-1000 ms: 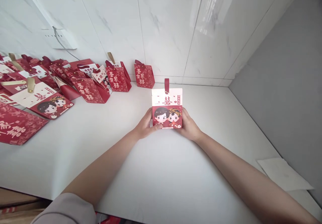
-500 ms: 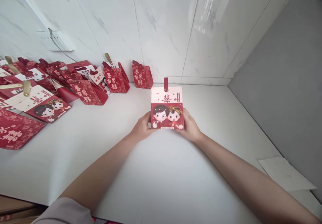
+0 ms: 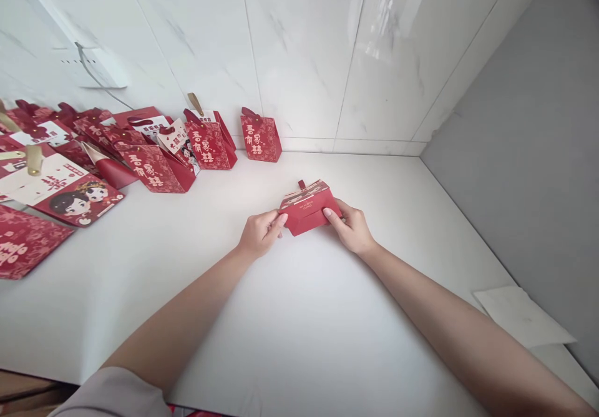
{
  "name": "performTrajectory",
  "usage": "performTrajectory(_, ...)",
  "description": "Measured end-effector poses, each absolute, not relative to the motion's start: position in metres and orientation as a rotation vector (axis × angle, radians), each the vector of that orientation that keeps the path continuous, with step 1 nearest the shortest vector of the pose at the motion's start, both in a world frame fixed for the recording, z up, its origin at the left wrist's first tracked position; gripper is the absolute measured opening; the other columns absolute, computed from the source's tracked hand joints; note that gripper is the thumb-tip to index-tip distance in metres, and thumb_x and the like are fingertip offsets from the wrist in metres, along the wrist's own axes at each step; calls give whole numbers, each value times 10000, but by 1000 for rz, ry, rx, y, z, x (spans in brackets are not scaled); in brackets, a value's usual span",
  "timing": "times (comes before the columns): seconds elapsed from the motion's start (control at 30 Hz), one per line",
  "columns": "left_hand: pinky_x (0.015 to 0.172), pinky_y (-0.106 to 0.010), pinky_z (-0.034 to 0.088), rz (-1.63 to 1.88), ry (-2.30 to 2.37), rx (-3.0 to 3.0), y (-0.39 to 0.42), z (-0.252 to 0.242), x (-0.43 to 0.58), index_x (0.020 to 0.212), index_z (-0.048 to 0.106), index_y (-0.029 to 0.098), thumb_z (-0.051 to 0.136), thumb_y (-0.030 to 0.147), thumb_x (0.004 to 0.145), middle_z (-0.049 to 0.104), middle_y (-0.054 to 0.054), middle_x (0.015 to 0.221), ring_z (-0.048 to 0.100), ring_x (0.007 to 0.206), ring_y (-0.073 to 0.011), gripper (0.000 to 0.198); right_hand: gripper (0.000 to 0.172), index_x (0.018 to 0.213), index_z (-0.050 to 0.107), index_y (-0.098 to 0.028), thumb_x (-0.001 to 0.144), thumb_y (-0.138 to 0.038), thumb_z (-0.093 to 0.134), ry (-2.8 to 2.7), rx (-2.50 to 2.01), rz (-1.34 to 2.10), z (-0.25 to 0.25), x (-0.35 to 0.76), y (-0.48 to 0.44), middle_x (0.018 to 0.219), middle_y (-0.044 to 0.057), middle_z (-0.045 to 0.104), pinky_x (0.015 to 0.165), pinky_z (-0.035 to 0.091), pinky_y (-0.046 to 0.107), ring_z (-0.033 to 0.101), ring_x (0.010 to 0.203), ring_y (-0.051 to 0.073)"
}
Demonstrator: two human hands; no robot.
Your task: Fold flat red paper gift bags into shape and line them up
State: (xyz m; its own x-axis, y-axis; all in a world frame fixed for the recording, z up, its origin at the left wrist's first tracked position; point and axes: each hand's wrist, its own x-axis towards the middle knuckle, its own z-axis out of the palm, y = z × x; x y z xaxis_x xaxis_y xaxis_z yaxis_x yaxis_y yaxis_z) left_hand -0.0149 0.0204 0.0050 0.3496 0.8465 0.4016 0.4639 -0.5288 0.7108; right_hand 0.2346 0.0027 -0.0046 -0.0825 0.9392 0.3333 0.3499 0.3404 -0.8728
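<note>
Between my two hands is a red gift box (image 3: 309, 213) with a ribbon loop on top, tipped back so its plain red underside faces me. My left hand (image 3: 262, 231) pinches the box's left end, thumb toward me. On the other end, my right hand (image 3: 350, 225) grips with its thumb pressed on the underside and the fingers behind, partly hidden. The printed front shows only as a narrow slanted strip. Behind, near the wall, a single similar red box (image 3: 261, 137) stands upright.
Several red and white gift boxes (image 3: 154, 167) crowd the left of the white table (image 3: 290, 336). A cable runs from a wall socket (image 3: 100, 70) above them. White paper (image 3: 521, 314) lies at the right edge, beside a grey panel (image 3: 524, 136). Marble-patterned tiles (image 3: 299, 49) back the table.
The box in my hands has been tilted back, from its upright printed front to its plain underside. My right thumb now lies on that underside. The view has shifted slightly.
</note>
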Motion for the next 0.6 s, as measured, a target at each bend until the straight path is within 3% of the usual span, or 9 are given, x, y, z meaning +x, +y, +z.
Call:
performTrajectory(0.13, 546, -225, 470, 1231, 1235, 2107, 22, 3, -14, 1001, 576, 214, 530, 422, 963, 673, 16, 730, 632, 562, -114, 216, 470, 1001, 696, -187, 937, -616, 515, -1716, -1274, 911, -6, 235, 4, 634, -6, 638, 604, 487, 297, 601, 574, 170)
performTrajectory(0.6, 490, -198, 443, 1291, 1155, 2036, 23, 2, -10, 1081, 520, 224, 579, 374, 944, 626, 6, 881, 559, 542, -66, 212, 460, 1080, 699, -184, 935, -581, 518, -1759, -1357, 820, -8, 235, 5, 660, 1, 640, 598, 456, 288, 597, 603, 173)
